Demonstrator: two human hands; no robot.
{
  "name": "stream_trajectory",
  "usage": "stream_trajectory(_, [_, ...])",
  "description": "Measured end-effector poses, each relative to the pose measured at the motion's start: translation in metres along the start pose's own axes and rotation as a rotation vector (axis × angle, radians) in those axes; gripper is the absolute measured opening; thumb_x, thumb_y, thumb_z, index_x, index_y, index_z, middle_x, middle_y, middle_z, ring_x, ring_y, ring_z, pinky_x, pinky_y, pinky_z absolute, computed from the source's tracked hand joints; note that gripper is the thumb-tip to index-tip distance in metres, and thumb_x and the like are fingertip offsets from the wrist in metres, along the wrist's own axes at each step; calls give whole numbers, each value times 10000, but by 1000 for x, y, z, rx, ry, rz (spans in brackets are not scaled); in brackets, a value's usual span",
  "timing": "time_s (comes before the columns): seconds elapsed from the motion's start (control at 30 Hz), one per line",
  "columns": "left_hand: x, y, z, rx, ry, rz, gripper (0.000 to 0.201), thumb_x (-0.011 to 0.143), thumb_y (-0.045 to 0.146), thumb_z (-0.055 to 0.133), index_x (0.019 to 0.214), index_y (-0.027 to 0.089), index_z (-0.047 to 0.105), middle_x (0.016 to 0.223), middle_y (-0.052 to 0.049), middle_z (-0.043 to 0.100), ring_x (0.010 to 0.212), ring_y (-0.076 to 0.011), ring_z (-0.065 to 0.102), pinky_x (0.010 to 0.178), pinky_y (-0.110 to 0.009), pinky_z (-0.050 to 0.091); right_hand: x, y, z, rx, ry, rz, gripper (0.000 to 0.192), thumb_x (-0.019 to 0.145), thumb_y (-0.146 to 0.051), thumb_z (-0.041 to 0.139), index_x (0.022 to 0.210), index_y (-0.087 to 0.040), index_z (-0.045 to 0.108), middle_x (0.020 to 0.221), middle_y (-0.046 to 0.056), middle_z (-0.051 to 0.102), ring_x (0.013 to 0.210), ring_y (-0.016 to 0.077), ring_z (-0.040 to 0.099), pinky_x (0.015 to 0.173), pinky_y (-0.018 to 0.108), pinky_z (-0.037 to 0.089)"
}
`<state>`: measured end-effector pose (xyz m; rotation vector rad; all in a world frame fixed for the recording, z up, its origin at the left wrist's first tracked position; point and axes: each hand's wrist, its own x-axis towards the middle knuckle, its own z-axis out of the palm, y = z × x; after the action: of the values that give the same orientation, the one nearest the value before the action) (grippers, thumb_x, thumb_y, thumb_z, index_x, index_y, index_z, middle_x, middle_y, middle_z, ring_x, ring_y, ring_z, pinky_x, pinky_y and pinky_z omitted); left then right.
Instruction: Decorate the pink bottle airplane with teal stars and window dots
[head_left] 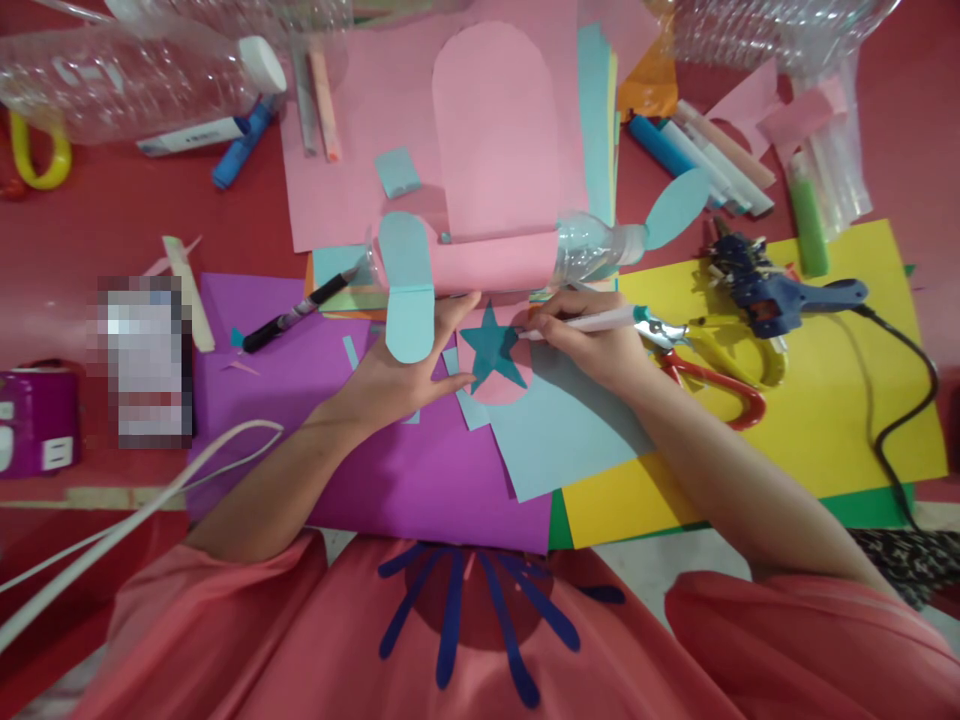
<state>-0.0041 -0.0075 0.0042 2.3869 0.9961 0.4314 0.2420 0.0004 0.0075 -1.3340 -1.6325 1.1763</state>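
Note:
In the head view, my right hand (592, 340) grips a white marker (592, 321) with a green end. Its tip meets the right arm of a teal star (493, 350) on a rounded pink paper piece (504, 392). Thumb and fingers apart, my left hand (401, 372) lies at the left of that piece, fingertips by its edge. Just beyond both hands, a plastic bottle (589, 248) lies sideways, wrapped in pink paper (495, 263). A light-blue rounded strip (409, 320) at its left end partly covers my left hand; a light-blue leaf-shaped piece (677, 208) is at its cap.
Purple sheet (450, 490) and yellow sheet (847, 400) lie under the work. To the right are scissors (739, 405) and a blue glue gun (780, 295) with a trailing cord. A black pen (300, 310) and a phone (150, 360) lie left. Clear bottles (127, 80) stretch across the back.

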Motion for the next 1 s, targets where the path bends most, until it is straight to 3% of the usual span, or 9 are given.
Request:
stream_trajectory(0.4, [0,-2,1,37,-32,-22,885,902,304,674,1558,264,81,1526,-127,426,1394,-277,452,1144,-417,425,-3,3,0,-48,29,-71,157,825,-251,579,736,-197,696,687,21,708,624,136,642,589,267,478])
stream_trajectory(1.0, [1,-1,0,43,-39,-17,881,906,303,671,1552,264,73,1525,-130,423,1401,-279,447,1143,-422,429,-3,3,0,-55,39,-63,172,798,-254,564,686,-192,679,680,31,712,609,136,638,580,268,480])
